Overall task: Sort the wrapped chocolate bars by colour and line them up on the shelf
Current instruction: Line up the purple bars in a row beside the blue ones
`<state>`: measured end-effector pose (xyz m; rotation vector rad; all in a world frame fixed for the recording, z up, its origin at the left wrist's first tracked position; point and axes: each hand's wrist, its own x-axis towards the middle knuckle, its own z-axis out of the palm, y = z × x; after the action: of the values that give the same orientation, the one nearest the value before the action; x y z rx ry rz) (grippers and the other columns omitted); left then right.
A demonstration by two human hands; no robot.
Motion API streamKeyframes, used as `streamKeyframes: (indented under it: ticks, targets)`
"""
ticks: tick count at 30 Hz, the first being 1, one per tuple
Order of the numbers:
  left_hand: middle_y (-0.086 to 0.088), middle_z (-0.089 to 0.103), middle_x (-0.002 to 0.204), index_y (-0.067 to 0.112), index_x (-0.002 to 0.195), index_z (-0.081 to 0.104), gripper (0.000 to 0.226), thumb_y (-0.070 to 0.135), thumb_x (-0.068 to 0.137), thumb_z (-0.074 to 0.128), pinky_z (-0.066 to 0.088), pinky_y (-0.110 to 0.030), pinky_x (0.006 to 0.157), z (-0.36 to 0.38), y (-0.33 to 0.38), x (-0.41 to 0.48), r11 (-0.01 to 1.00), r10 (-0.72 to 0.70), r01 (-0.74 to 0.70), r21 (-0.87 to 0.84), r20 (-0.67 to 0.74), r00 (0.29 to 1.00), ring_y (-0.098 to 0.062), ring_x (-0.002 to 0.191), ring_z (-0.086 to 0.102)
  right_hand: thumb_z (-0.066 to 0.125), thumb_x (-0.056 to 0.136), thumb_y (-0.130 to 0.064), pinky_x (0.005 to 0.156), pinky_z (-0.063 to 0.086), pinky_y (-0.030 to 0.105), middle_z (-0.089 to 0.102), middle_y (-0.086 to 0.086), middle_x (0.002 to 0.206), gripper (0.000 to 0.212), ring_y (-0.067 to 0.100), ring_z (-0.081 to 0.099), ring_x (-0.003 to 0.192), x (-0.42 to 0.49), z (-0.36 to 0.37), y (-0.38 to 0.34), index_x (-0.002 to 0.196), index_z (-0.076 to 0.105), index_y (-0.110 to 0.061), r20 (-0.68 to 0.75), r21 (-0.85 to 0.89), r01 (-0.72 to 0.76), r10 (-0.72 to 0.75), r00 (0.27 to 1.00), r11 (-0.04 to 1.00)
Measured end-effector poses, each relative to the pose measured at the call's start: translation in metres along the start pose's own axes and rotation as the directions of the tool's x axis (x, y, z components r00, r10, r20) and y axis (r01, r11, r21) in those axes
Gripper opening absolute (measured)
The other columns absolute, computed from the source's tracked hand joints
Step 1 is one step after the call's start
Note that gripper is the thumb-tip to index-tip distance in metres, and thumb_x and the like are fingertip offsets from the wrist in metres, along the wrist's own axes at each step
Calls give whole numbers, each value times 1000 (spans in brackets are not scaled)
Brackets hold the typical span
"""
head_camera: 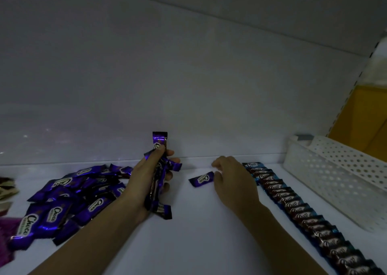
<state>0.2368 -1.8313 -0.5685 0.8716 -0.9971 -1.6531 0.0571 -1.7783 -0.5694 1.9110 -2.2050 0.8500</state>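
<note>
A loose heap of purple foil-wrapped chocolate bars (69, 201) sprawls at the left end of the white shelf (199, 243). Near the back edge the left hand (146, 178) grips an upright bunch of purple bars (159, 170), and so full a fistful could slip and scatter. To its right a single purple bar (202, 179) lies askew. The curled fingers of the right hand (232, 178) are at its end, but I cannot tell whether they pinch or only touch it. Left crooked, it could skew the new line or crowd the overlapped row of blue-wrapped bars (293, 207). Wrappers read "Choco"; the smaller print is illegible.
</note>
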Motion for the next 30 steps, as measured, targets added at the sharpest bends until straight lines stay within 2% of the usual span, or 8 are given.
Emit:
streamKeyframes:
  ticks: [4,10,12,15,18,22,26,30]
  targets:
    - [-3,70,78,15,92,64,32,42,95,46,37,-20,38,1,2,4,1000,-29,29,12,-1,1000,-14,50,47,41,98,-24,83,47,28,60,1,107,27,16,57,97,-8,1,-14,113,61,-18,161,-147,191,-168,973,971]
    - [-3,69,77,15,91,63,32,41,96,45,37,-19,37,2,3,4,999,-31,31,16,0,1000,-13,49,46,37,95,-54,81,44,29,52,1,113,45,18,50,105,-5,11,-20,125,53,-24,127,-157,128,-108,986,979]
    - [-3,70,76,15,92,64,32,41,96,46,37,-21,37,2,3,3,999,-27,27,18,-2,1000,-14,49,47,41,95,-50,82,45,29,51,2,110,40,18,50,102,-4,12,-19,113,60,-19,156,-151,141,-118,981,978]
    - [-1,71,74,15,94,63,32,41,96,45,37,-19,40,2,3,4,999,-35,35,29,1,999,-14,51,47,51,95,-21,86,44,30,56,2,105,15,15,52,96,-3,9,-17,100,62,-13,172,-44,159,-150,974,986]
    - [0,71,74,16,93,63,33,42,96,44,37,-18,41,1,3,4,998,-39,39,42,0,999,-14,51,47,53,87,-5,89,38,27,55,-1,110,26,16,48,103,-3,3,-15,108,59,-18,126,-96,173,-161,979,980]
    - [-3,70,79,16,93,64,34,43,96,45,38,-22,43,1,2,5,998,-33,33,51,-14,999,-15,52,47,46,93,-14,89,37,30,52,4,116,30,20,48,106,-10,5,-23,121,55,-16,185,-222,186,-146,972,957]
    - [-6,67,81,15,92,62,33,41,97,42,33,-26,49,3,3,6,997,-44,45,55,-21,999,-17,54,44,36,99,-29,87,39,27,47,5,122,33,19,49,106,-21,18,-29,124,48,-11,229,-115,109,-80,970,987]
    - [-7,65,81,15,90,61,34,40,98,40,31,-29,53,6,5,5,996,-58,59,61,-28,998,-18,57,42,33,100,-29,107,30,26,42,6,138,40,18,41,124,-10,26,-19,135,38,-12,231,-59,82,-66,971,995]
